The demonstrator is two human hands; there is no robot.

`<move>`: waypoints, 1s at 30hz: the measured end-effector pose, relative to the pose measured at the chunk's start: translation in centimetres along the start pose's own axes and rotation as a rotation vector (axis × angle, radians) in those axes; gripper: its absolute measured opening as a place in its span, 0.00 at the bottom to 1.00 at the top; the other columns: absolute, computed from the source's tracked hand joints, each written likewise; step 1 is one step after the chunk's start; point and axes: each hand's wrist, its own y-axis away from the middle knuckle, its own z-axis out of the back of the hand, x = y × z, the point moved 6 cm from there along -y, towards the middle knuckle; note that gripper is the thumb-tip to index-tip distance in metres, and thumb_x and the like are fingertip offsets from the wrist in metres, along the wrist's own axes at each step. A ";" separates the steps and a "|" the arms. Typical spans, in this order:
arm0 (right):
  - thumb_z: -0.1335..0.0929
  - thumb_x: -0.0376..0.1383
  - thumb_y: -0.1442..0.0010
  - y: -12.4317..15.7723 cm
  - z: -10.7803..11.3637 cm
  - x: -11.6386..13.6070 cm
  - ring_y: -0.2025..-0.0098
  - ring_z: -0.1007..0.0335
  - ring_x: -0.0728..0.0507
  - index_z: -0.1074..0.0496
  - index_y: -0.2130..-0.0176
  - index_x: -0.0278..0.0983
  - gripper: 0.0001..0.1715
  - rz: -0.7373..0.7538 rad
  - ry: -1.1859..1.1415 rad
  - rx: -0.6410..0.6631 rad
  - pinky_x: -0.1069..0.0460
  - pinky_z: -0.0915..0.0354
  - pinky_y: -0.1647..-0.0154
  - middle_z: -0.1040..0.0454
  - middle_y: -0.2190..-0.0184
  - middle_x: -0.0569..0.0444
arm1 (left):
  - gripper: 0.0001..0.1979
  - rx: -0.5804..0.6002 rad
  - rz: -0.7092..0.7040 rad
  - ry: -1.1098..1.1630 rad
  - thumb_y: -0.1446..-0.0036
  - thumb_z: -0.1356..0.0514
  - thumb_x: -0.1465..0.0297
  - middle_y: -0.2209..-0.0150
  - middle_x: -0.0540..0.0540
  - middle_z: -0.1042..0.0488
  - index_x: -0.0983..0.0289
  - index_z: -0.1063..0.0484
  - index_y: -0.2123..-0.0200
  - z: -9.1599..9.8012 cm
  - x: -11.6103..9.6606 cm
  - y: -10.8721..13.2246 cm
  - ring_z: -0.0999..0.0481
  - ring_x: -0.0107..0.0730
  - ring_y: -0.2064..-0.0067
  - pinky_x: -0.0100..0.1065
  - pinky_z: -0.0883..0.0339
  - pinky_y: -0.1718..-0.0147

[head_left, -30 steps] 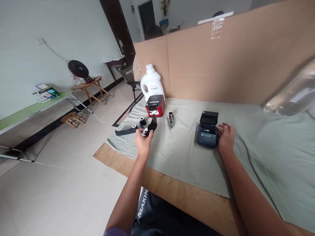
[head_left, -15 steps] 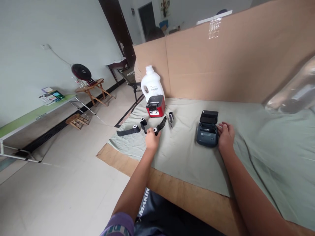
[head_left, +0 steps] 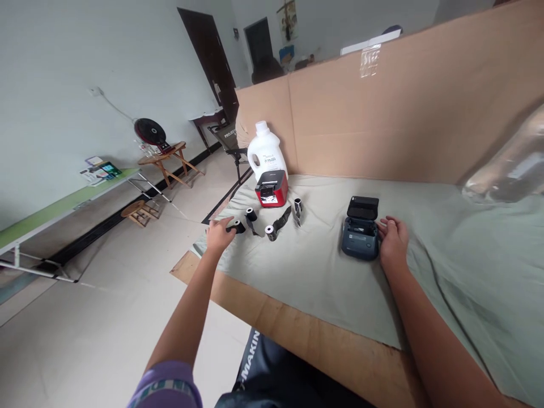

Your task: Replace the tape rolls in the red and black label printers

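My left hand [head_left: 218, 234] is at the left of the cloth, thumb and forefinger apart, beside a small black roll [head_left: 238, 226] whose strip it partly covers. Whether the fingertips touch that roll I cannot tell. More rolls lie to its right: a black roll [head_left: 251, 214] with its strip loose, a roll with a white core [head_left: 271, 232] and dark tail, and a shiny dark roll [head_left: 298, 204]. On the right sits a dark blue portable label printer [head_left: 360, 239] with its lid [head_left: 362, 207] raised. My right hand [head_left: 393, 242] rests at the printer's right side, fingers loosely spread.
A red and black printer [head_left: 272, 190] stands before a white jug [head_left: 267, 150]. Behind them rises a cardboard panel [head_left: 361, 124]. A clear plastic-wrapped bundle [head_left: 505, 161] leans at the far right. The grey-green cloth [head_left: 306, 272] ends short of the wooden front edge [head_left: 272, 314].
My left hand has moved left from the white-cored roll to the leftmost black roll. The white-cored roll now lies uncovered. My right hand has stayed beside the open printer.
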 end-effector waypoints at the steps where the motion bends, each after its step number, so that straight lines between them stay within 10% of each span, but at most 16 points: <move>1: 0.31 0.55 0.43 0.0 0.0 0.0 0.58 0.22 0.45 0.32 0.56 0.40 0.25 0.001 0.000 -0.002 0.44 0.29 0.46 0.26 0.59 0.55 | 0.26 0.067 -0.049 -0.029 0.47 0.39 0.70 0.45 0.58 0.23 0.56 0.27 0.43 -0.4 0.1 -0.4 0.36 0.53 0.36 0.46 0.45 0.39; 7: 0.30 0.54 0.45 0.0 -0.1 0.0 0.59 0.22 0.46 0.31 0.56 0.40 0.25 -0.008 -0.025 0.002 0.45 0.29 0.46 0.26 0.59 0.55 | 0.17 0.106 0.015 0.105 0.50 0.34 0.62 0.61 0.56 0.18 0.55 0.24 0.55 -0.3 0.1 -0.5 0.22 0.49 0.52 0.45 0.40 0.44; 12: 0.29 0.53 0.47 -0.5 0.0 -0.1 0.62 0.23 0.46 0.32 0.56 0.41 0.25 -0.016 -0.012 -0.003 0.44 0.29 0.48 0.26 0.60 0.57 | 0.23 0.034 0.170 1.029 0.58 0.29 0.53 0.71 0.52 0.24 0.60 0.30 0.65 1.8 -1.5 0.6 0.24 0.37 0.68 0.34 0.33 0.65; 20: 0.32 0.47 0.43 1.2 -1.0 5.3 0.51 0.31 0.41 0.28 0.56 0.41 0.17 0.335 0.298 0.019 0.40 0.33 0.45 0.28 0.56 0.52 | 0.16 0.463 -0.049 1.493 0.52 0.29 0.58 0.71 0.50 0.25 0.63 0.27 0.69 -0.7 -17.5 5.1 0.27 0.27 0.70 0.29 0.34 0.67; 25: 0.34 0.43 0.38 3.4 -3.9 12.4 0.61 0.29 0.44 0.24 0.60 0.42 0.12 0.531 0.353 0.437 0.47 0.32 0.57 0.25 0.57 0.51 | 0.21 0.572 -0.156 1.467 0.54 0.29 0.54 0.76 0.47 0.31 0.64 0.31 0.76 -7.0 -27.8 7.3 0.34 0.23 0.73 0.27 0.40 0.70; 30: 0.31 0.37 0.41 3.6 -4.5 12.6 0.69 0.32 0.47 0.22 0.58 0.42 0.10 0.479 0.551 0.689 0.50 0.35 0.65 0.22 0.60 0.54 | 0.26 0.543 -0.149 1.473 0.58 0.28 0.51 0.80 0.44 0.37 0.64 0.35 0.80 -11.2 -32.4 7.7 0.39 0.21 0.76 0.27 0.45 0.74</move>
